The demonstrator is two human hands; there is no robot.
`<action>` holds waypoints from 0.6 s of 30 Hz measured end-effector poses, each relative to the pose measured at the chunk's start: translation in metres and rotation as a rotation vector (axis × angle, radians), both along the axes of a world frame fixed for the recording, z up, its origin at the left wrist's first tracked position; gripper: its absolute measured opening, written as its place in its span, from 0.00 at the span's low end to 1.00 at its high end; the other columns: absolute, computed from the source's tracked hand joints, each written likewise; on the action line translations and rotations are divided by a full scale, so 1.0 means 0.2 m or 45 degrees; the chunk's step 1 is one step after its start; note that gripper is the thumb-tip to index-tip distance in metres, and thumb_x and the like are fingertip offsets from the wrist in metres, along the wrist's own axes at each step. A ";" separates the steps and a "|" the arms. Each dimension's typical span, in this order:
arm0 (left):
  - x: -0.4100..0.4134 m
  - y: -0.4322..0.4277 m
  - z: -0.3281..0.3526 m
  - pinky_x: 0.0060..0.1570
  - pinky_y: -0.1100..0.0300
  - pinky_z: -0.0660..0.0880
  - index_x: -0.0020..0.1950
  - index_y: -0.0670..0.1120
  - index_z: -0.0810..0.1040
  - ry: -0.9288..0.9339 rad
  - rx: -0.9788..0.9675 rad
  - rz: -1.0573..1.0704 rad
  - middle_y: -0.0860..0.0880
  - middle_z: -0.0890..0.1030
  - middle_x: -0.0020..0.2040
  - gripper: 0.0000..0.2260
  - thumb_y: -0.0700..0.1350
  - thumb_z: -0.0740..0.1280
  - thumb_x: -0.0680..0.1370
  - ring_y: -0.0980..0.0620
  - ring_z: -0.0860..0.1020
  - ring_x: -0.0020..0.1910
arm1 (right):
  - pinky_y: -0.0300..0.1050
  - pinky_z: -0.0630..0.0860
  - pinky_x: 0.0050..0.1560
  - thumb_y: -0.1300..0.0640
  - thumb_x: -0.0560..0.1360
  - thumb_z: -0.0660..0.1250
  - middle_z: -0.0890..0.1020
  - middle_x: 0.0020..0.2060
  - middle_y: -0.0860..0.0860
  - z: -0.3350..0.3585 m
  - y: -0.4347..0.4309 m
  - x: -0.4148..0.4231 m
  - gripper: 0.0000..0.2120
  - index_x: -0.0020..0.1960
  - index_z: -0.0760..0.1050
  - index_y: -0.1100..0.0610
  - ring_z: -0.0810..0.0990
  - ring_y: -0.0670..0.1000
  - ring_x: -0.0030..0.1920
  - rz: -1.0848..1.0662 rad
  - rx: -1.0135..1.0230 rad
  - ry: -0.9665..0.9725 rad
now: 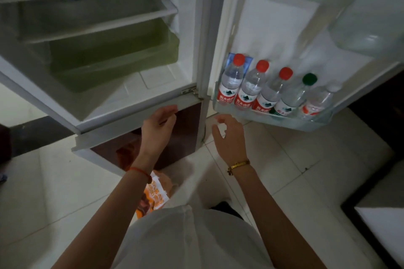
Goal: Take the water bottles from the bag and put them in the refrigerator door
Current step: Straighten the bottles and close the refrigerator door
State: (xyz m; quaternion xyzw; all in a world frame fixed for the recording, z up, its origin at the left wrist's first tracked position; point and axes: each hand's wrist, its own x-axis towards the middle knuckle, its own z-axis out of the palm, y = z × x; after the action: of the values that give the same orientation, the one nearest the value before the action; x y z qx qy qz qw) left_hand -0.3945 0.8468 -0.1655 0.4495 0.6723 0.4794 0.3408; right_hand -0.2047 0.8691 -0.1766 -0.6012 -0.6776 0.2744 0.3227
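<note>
Several water bottles stand in a row in the lowest shelf (284, 119) of the open refrigerator door. Three have red caps (231, 82), one has a green cap (293, 94), and a clear one (317, 102) stands at the right end. My left hand (158, 125) hovers before the fridge's lower front edge with loosely curled fingers, holding nothing. My right hand (229, 132) hangs just below the door shelf's left end, fingers relaxed and apart, holding nothing. An orange and white bag (153, 197) lies on the floor under my left forearm, mostly hidden.
The fridge compartment (98, 35) stands open with bare shelves and a greenish drawer (113, 59). Upper door shelves (360, 17) jut out at top right. The floor (306, 170) is white tile. A dark-edged white surface (382, 225) sits at bottom right.
</note>
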 end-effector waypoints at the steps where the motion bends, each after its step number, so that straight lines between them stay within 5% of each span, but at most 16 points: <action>1: 0.01 0.01 0.02 0.63 0.63 0.75 0.60 0.42 0.82 -0.017 0.022 -0.013 0.47 0.84 0.56 0.12 0.39 0.66 0.78 0.62 0.81 0.55 | 0.48 0.73 0.53 0.59 0.76 0.64 0.79 0.52 0.52 0.02 -0.01 0.01 0.09 0.55 0.75 0.57 0.76 0.56 0.54 -0.031 0.021 0.030; 13: 0.35 0.06 0.32 0.61 0.65 0.74 0.62 0.46 0.81 0.096 0.288 -0.270 0.53 0.83 0.58 0.14 0.40 0.66 0.78 0.59 0.80 0.58 | 0.55 0.73 0.62 0.48 0.76 0.61 0.77 0.59 0.49 0.30 -0.07 0.35 0.19 0.64 0.71 0.54 0.74 0.50 0.60 -0.293 0.269 0.216; 18: 0.58 0.10 0.43 0.58 0.72 0.71 0.61 0.47 0.81 0.238 0.414 -0.338 0.57 0.82 0.58 0.13 0.40 0.68 0.77 0.66 0.78 0.56 | 0.46 0.71 0.63 0.54 0.77 0.65 0.77 0.59 0.49 0.42 -0.05 0.60 0.18 0.66 0.71 0.55 0.73 0.51 0.62 -0.338 0.316 0.160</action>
State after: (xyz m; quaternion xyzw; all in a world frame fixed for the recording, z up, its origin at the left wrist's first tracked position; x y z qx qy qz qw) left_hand -0.2778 0.8671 -0.0789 0.6255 0.5499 0.4886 0.2600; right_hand -0.0842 0.8596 -0.0918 -0.6226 -0.5995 0.1805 0.4694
